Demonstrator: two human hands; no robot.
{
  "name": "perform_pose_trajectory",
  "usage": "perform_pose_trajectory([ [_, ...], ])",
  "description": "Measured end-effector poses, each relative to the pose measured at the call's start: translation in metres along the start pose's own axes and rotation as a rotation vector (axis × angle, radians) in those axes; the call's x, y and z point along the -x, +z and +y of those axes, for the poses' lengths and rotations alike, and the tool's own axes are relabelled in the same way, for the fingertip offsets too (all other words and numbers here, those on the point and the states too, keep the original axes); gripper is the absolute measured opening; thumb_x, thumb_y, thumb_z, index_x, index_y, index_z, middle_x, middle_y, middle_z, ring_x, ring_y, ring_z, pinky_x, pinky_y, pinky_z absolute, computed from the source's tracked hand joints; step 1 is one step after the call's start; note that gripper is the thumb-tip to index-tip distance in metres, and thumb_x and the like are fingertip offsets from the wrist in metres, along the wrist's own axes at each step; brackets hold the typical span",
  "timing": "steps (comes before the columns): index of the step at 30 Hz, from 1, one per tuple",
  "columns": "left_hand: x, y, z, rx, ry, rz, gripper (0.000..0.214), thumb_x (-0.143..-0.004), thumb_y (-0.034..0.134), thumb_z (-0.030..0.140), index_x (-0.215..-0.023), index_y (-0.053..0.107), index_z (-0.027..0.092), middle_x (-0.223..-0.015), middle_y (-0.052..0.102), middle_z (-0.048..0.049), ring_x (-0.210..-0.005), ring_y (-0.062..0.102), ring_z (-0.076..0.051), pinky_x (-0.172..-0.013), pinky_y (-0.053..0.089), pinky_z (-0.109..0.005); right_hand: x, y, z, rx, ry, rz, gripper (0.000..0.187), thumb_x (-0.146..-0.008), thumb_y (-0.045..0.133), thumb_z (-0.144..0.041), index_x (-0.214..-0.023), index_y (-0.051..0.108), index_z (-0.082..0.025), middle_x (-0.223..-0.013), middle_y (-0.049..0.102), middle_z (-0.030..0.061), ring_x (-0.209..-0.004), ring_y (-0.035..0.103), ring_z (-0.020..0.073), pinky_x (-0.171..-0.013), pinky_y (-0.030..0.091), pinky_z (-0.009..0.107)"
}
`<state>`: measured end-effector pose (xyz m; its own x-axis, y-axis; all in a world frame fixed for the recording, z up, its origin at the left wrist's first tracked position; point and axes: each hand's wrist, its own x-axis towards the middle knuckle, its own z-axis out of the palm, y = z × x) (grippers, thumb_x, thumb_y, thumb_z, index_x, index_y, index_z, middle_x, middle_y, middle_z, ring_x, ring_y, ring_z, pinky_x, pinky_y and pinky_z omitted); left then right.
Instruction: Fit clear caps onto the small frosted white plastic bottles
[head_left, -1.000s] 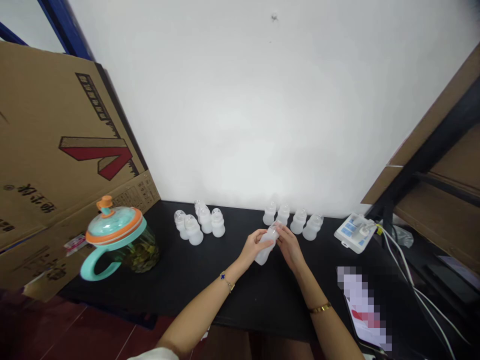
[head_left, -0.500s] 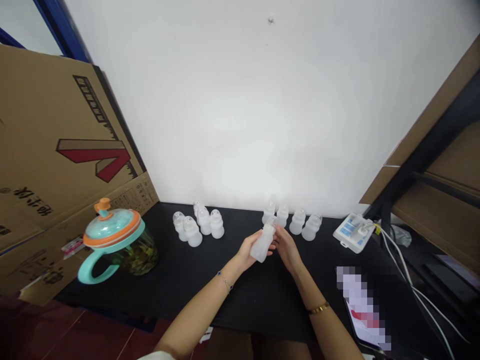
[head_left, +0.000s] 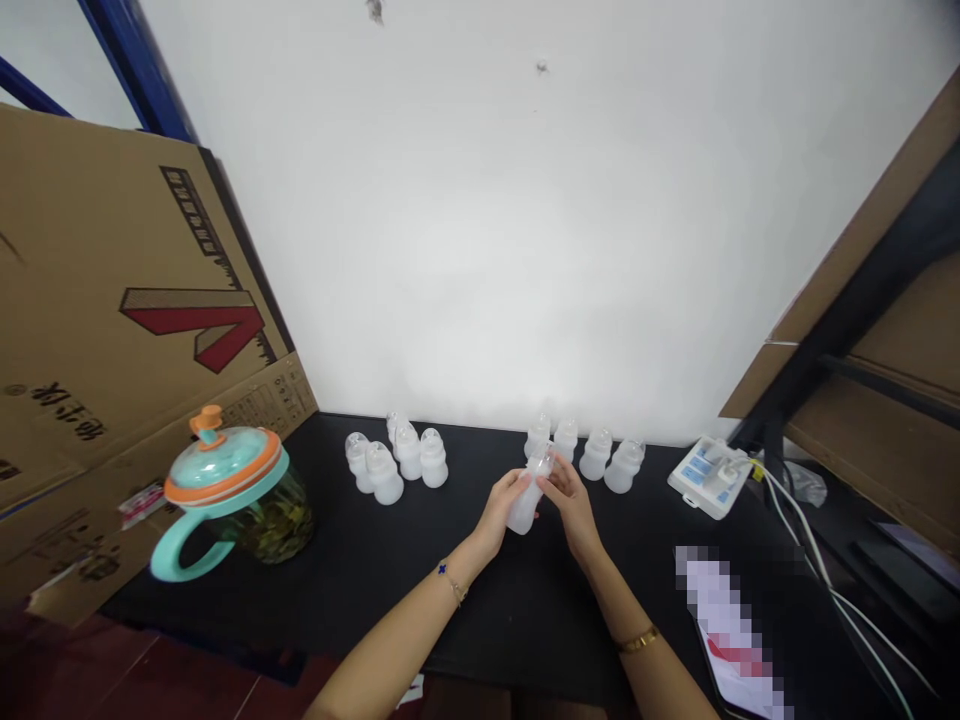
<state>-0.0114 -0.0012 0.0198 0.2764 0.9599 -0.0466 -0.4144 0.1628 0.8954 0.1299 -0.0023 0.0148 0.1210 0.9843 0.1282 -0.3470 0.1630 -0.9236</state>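
Note:
Above the black table I hold a white, frosted baby bottle (head_left: pixel 523 512) with a clear dome cap (head_left: pixel 541 458). It leans, its cap end pointing away from me and slightly right. My left hand (head_left: pixel 498 508) is closed around its left side, thumb on the front. My right hand (head_left: pixel 573 502) grips the right side near the neck, thumb laid across the front. Just behind stands a group of similar bottles (head_left: pixel 596 455) by the wall. Another group of capped bottles (head_left: pixel 384 475) stands upright to the left.
A jug (head_left: pixel 277 520) with a turquoise and orange lid and leaves inside stands at the left, beside a large cardboard box (head_left: pixel 90 260). On the right lie a white power strip box (head_left: pixel 709 475), white cables (head_left: pixel 802 535) and a phone (head_left: pixel 731 630), its screen blurred.
My right hand has shifted from the cap to the bottle's neck and side, its thumb now on the front. The whole view has moved slightly, so the table things sit lower.

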Motion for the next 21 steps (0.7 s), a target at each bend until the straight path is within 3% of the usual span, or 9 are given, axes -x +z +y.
perform_pose_trajectory([
  [10, 0.001, 0.0, -0.003, 0.007, 0.041, -0.075, 0.039, -0.076, 0.081, 0.04, -0.104, 0.071, 0.015, -0.092, 0.072, -0.0064, -0.081, 0.065, -0.017, -0.071, 0.05, -0.025, 0.003, 0.002, -0.002, -0.053, 0.061, 0.028, 0.051, -0.075, 0.082, -0.045, -0.122, 0.069, -0.03, -0.114, 0.074, 0.003, -0.107, 0.066, 0.027, -0.095, 0.049, 0.039],
  [14, -0.001, -0.001, -0.009, 0.039, -0.019, -0.101, 0.041, -0.078, 0.078, 0.046, -0.101, 0.07, 0.013, -0.088, 0.073, -0.0076, -0.074, 0.067, -0.018, -0.067, 0.052, -0.027, 0.003, 0.002, -0.004, -0.082, 0.089, 0.015, 0.046, -0.078, 0.08, -0.046, -0.12, 0.071, -0.029, -0.11, 0.074, 0.0025, -0.096, 0.067, 0.0243, -0.077, 0.051, 0.033],
  [18, -0.002, 0.001, -0.009, 0.146, -0.113, -0.091, 0.046, -0.082, 0.073, 0.047, -0.107, 0.068, 0.009, -0.098, 0.074, -0.0134, -0.072, 0.07, -0.021, -0.064, 0.057, -0.032, 0.003, 0.003, -0.007, -0.102, 0.116, -0.004, 0.047, -0.077, 0.079, -0.048, -0.118, 0.071, -0.025, -0.092, 0.073, 0.002, -0.073, 0.062, 0.0188, -0.056, 0.045, 0.028],
  [21, -0.004, 0.001, -0.007, 0.212, -0.209, -0.073, 0.043, -0.09, 0.064, 0.044, -0.108, 0.067, 0.006, -0.099, 0.074, -0.0163, -0.068, 0.071, -0.021, -0.061, 0.059, -0.032, 0.003, 0.004, -0.008, -0.117, 0.113, -0.002, 0.043, -0.077, 0.079, -0.047, -0.113, 0.072, -0.024, -0.09, 0.071, 0.0013, -0.07, 0.059, 0.0158, -0.056, 0.044, 0.026],
])
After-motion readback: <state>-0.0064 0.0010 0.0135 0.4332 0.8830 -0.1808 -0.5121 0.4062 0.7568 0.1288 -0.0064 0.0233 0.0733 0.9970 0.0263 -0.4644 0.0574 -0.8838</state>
